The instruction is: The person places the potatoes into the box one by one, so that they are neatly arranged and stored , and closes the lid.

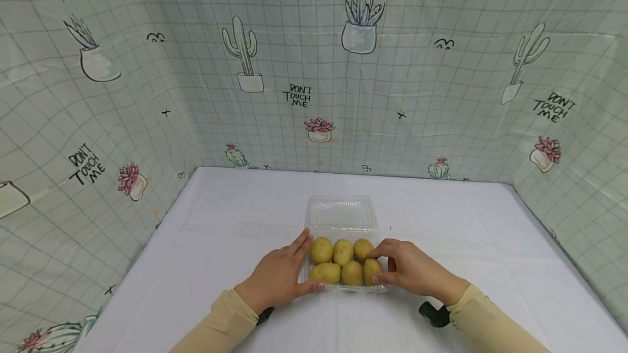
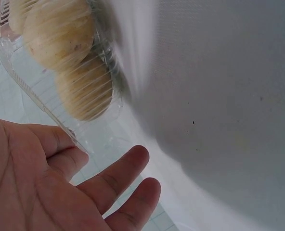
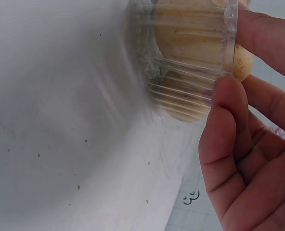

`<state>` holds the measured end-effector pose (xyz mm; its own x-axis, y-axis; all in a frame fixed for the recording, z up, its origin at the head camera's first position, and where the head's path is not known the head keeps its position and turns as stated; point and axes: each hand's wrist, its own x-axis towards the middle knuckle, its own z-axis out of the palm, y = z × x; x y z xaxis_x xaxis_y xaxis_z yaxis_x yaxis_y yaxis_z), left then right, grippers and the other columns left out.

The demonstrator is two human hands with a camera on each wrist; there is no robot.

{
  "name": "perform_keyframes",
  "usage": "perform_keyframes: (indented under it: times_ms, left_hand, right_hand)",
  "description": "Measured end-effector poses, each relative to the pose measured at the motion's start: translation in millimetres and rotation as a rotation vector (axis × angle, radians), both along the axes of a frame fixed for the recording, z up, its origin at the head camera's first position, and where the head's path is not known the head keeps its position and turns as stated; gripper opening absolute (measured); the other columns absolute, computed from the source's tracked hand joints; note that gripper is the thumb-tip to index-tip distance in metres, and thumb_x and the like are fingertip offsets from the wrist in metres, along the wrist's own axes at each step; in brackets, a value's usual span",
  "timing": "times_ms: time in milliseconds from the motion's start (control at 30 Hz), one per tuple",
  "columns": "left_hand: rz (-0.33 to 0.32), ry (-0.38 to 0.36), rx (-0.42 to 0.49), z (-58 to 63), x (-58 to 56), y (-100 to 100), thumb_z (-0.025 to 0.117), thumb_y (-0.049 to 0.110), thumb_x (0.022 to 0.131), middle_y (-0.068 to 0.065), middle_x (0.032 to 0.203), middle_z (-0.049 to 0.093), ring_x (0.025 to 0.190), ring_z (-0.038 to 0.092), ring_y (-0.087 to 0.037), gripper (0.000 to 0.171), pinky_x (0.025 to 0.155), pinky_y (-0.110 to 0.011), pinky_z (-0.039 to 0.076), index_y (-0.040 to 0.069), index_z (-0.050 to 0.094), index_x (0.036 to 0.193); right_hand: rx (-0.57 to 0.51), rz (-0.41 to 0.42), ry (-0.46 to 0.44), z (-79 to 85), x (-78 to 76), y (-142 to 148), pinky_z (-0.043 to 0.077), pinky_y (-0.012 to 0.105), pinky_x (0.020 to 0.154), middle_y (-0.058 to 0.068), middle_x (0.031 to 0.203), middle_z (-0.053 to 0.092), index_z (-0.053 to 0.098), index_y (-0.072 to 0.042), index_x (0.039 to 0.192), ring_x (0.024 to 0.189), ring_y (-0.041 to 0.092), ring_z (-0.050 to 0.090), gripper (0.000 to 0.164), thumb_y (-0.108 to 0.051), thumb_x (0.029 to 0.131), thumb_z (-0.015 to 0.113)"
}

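A clear plastic clamshell box sits on the white table with its lid folded open at the back. Several yellow potatoes fill it in two rows. My left hand rests at the left side of the box, thumb on the front rim and fairly straight fingers along the side. In the left wrist view, two fingertips touch the rim and the other two stick out free. My right hand pinches the front right potato between thumb and index finger. Its other fingers lie against the box's right side.
The white-covered table stretches around the box. Grid-patterned curtains with cactus drawings rise behind it and on both sides. A black wrist piece sits under the right wrist.
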<state>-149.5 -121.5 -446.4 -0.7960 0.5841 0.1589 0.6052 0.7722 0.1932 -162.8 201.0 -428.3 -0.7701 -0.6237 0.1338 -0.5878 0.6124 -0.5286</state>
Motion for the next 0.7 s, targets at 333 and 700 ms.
perform_keyframes:
  times_ms: [333, 700]
  left_hand:
    - [-0.005, -0.006, 0.015, 0.3, 0.6, -0.2, 0.049, 0.071, 0.092, -0.017, 0.16, 0.028, 0.119, 0.059, -0.032, 0.096, 0.094, -0.044, 0.05, -0.003, 0.036, 0.152]
    - [-0.003, -0.009, 0.013, -0.2, 0.3, -0.5, 0.048, 0.071, 0.092, -0.016, 0.16, 0.028, 0.12, 0.059, -0.031, 0.096, 0.094, -0.044, 0.05, -0.003, 0.037, 0.152]
  right_hand:
    - [0.021, -0.006, -0.009, -1.0, 0.3, -1.0, 0.049, 0.022, 0.062, -0.008, 0.11, 0.06, 0.072, -0.01, 0.119, 0.068, 0.0, 0.053, 0.043, -0.032, 0.084, 0.082]
    - [-0.042, -0.017, -0.019, -6.0, -0.5, 1.5, 0.051, 0.024, 0.066, 0.0, 0.122, 0.057, 0.068, -0.009, 0.121, 0.073, 0.004, 0.056, 0.045, -0.03, 0.084, 0.083]
